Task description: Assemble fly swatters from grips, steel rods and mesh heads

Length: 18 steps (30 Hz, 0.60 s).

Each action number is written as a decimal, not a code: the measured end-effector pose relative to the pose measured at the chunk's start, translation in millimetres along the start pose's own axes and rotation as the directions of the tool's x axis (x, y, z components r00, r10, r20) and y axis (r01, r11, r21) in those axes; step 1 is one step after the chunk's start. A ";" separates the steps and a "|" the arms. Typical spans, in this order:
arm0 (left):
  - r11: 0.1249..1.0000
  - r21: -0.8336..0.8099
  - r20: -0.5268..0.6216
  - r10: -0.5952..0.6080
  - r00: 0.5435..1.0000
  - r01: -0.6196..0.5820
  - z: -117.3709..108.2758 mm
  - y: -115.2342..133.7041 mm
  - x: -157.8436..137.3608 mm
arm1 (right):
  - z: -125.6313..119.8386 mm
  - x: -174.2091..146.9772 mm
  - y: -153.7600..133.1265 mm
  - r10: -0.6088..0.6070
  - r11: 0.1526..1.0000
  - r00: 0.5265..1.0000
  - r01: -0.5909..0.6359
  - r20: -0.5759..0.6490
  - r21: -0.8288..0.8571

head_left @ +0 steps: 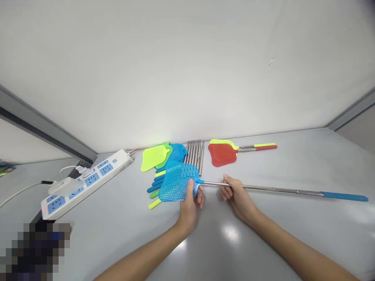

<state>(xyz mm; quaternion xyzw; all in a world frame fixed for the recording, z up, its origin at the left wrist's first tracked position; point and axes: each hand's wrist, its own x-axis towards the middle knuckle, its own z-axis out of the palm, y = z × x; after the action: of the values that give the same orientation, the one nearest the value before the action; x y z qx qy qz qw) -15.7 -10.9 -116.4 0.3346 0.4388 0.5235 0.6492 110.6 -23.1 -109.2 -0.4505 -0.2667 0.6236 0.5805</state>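
Observation:
A blue fly swatter (177, 180) lies across the front of me, its telescopic metal rod drawn out long to the blue grip at the right. My left hand (188, 210) pinches the mesh head near its neck, thumb on top. Around the rod, a little right of the neck, are the closed fingers of my right hand (239, 198). Just behind are loose swatter heads, a yellow one (154, 157) overlapping green and blue ones (177, 153). Several metal rods (195, 152) lie side by side there. Coloured grips (154, 194) stick out, partly hidden by the blue head.
Behind my right hand lie a red fly swatter (224, 154) and a yellow one (222, 142), both with short rods. A white power strip (88, 183) with plugs and cables runs along the left. A pale wall (187, 78) closes off the table's back edge.

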 end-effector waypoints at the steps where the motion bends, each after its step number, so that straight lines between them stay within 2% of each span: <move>1: 1.000 0.015 0.012 0.009 1.000 -0.009 0.2 0.0 0.2 | 0.0 0.4 -0.2 0.005 1.000 1.000 -0.005 -0.005 0.003; 7: 0.993 0.101 0.084 0.057 0.995 -0.065 -2.2 -2.5 0.6 | 0.1 0.7 -1.9 0.027 0.999 0.999 -0.026 -0.029 0.028; 12: 0.983 0.166 0.094 0.061 0.994 -0.076 -5.4 -7.1 1.3 | -0.5 0.4 -1.6 0.026 0.999 0.999 -0.024 -0.030 0.044; 18: 0.974 0.221 0.173 0.022 0.985 -0.060 -8.8 -5.5 1.9 | 0.4 -0.6 -1.4 0.036 0.999 0.999 -0.036 0.010 0.009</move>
<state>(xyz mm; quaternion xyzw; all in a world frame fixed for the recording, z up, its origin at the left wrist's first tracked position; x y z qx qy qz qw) -21.5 -10.5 -125.2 0.4583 0.4313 0.4533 0.6312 110.9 -23.4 -107.7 -0.4495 -0.2585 0.6375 0.5698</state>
